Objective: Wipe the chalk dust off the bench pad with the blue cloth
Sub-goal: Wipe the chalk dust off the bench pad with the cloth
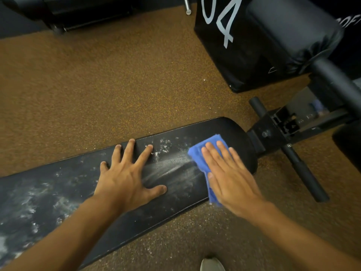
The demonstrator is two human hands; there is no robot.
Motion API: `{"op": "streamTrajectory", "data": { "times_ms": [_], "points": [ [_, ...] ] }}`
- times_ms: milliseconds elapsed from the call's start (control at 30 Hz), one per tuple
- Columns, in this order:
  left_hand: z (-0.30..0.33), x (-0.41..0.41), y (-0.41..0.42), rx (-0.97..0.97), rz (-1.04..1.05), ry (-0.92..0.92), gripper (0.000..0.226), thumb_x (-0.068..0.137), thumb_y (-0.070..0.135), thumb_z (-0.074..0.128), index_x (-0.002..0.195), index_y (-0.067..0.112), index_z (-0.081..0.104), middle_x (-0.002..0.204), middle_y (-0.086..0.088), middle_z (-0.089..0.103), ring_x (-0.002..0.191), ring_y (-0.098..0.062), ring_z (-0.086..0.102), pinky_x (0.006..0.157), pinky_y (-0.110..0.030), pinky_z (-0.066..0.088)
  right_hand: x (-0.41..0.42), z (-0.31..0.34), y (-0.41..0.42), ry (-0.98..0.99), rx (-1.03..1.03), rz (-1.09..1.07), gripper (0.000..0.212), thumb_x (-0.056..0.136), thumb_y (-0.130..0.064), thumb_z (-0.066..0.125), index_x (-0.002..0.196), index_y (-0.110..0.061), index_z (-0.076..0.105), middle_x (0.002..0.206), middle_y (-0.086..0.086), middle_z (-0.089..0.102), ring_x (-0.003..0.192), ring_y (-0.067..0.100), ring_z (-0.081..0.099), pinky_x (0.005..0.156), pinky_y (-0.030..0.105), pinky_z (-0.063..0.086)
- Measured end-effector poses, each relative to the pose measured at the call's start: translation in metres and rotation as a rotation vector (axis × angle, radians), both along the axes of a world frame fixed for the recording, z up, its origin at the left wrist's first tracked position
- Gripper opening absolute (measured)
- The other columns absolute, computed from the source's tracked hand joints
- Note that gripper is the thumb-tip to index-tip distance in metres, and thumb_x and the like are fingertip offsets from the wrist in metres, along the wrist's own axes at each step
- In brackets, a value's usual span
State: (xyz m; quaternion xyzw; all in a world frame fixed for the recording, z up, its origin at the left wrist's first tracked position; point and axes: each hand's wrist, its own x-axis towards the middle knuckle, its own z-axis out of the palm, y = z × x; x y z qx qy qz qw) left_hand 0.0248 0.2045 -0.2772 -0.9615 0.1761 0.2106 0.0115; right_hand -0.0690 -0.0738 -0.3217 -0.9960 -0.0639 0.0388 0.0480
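A long black bench pad (82, 190) runs from the lower left to the centre right. White chalk dust (172, 165) smears it between my hands, and more chalk blotches lie toward its left end. My right hand (228, 173) presses flat on the blue cloth (199, 153) near the pad's right end, with cloth showing above and to the left of my fingers. My left hand (129, 171) lies flat on the pad with fingers spread, holding nothing.
The bench's black metal frame (281, 126) with cross bars sticks out at the right. A black box marked "04" (224, 36) and a black padded roller (293, 30) stand behind it. Brown speckled rubber floor (97, 85) surrounds the bench. A shoe tip (212, 265) shows at the bottom.
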Motion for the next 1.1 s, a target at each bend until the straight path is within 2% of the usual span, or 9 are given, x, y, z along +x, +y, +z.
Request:
{"op": "streamTrajectory", "data": {
  "times_ms": [167, 367, 467, 567, 733, 800, 900, 967, 1100],
  "points": [
    [-0.004, -0.001, -0.001, 0.009, -0.017, -0.002, 0.121, 0.053, 0.104, 0.019, 0.155, 0.049, -0.014, 0.169, -0.001, -0.014, 0.154, -0.035, -0.006, 0.117, -0.065, 0.024, 0.047, 0.0, 0.013, -0.021, -0.002, -0.311, 0.064, 0.103, -0.035, 0.018, 0.162, -0.01, 0.012, 0.17, 0.008, 0.012, 0.157, 0.033, 0.004, 0.125, 0.054, 0.012],
    [-0.003, -0.001, -0.001, 0.03, -0.013, -0.009, 0.123, 0.052, 0.105, 0.015, 0.156, 0.047, -0.014, 0.168, -0.002, -0.014, 0.154, -0.036, -0.005, 0.118, -0.063, 0.025, -0.016, 0.003, -0.007, 0.028, -0.028, 0.056, 0.06, 0.107, -0.035, 0.02, 0.162, -0.014, 0.008, 0.171, 0.004, 0.006, 0.157, 0.024, -0.004, 0.125, 0.049, 0.011],
    [-0.001, -0.002, -0.003, 0.032, -0.014, 0.009, 0.123, 0.051, 0.104, 0.014, 0.156, 0.047, -0.015, 0.168, -0.002, -0.015, 0.154, -0.036, -0.006, 0.118, -0.064, 0.024, 0.014, 0.0, -0.025, 0.008, -0.037, -0.178, 0.062, 0.104, -0.035, 0.018, 0.162, -0.014, 0.014, 0.17, 0.007, 0.015, 0.157, 0.028, 0.004, 0.125, 0.051, 0.013],
    [-0.003, -0.002, -0.002, 0.028, -0.015, 0.017, 0.122, 0.052, 0.104, 0.017, 0.156, 0.047, -0.014, 0.168, -0.002, -0.015, 0.154, -0.036, -0.007, 0.118, -0.064, 0.023, 0.045, 0.001, 0.007, -0.03, -0.026, -0.344, 0.065, 0.102, -0.035, 0.02, 0.161, -0.01, 0.017, 0.169, 0.009, 0.016, 0.155, 0.036, 0.009, 0.124, 0.055, 0.013],
    [-0.002, -0.001, -0.002, 0.029, -0.012, 0.012, 0.122, 0.053, 0.104, 0.019, 0.156, 0.047, -0.014, 0.168, -0.002, -0.015, 0.154, -0.035, -0.007, 0.118, -0.063, 0.024, -0.012, 0.005, 0.029, 0.007, 0.023, 0.02, 0.061, 0.107, -0.033, 0.026, 0.162, -0.012, 0.011, 0.17, 0.005, 0.007, 0.157, 0.027, -0.003, 0.126, 0.05, 0.01],
    [-0.001, -0.001, -0.002, 0.03, -0.018, 0.012, 0.121, 0.054, 0.103, 0.018, 0.155, 0.047, -0.015, 0.168, -0.002, -0.016, 0.154, -0.035, -0.007, 0.118, -0.063, 0.024, -0.015, 0.002, 0.006, -0.003, -0.002, 0.013, 0.06, 0.106, -0.033, 0.024, 0.162, -0.013, 0.013, 0.17, 0.004, 0.011, 0.157, 0.024, 0.0, 0.125, 0.049, 0.012],
    [-0.002, -0.002, -0.001, 0.048, -0.026, 0.011, 0.12, 0.054, 0.103, 0.016, 0.154, 0.046, -0.017, 0.168, -0.002, -0.017, 0.154, -0.036, -0.008, 0.118, -0.063, 0.023, 0.022, 0.001, -0.004, -0.026, -0.008, -0.26, 0.063, 0.103, -0.034, 0.019, 0.161, -0.011, 0.017, 0.169, 0.008, 0.016, 0.157, 0.031, 0.006, 0.125, 0.053, 0.015],
    [-0.003, -0.002, -0.002, 0.042, -0.027, 0.012, 0.121, 0.053, 0.103, 0.016, 0.155, 0.046, -0.016, 0.168, -0.003, -0.016, 0.154, -0.036, -0.008, 0.118, -0.064, 0.023, 0.038, 0.0, 0.013, -0.029, 0.002, -0.343, 0.064, 0.103, -0.034, 0.02, 0.161, -0.01, 0.015, 0.169, 0.009, 0.014, 0.156, 0.035, 0.006, 0.125, 0.055, 0.013],
    [-0.002, -0.001, -0.002, 0.055, -0.023, -0.001, 0.122, 0.052, 0.104, 0.014, 0.155, 0.046, -0.016, 0.168, -0.003, -0.016, 0.154, -0.036, -0.006, 0.118, -0.063, 0.024, 0.007, 0.002, 0.021, -0.007, -0.033, -0.04, 0.062, 0.105, -0.033, 0.024, 0.161, -0.01, 0.016, 0.17, 0.007, 0.014, 0.157, 0.031, 0.005, 0.125, 0.053, 0.015]
  ]
}}
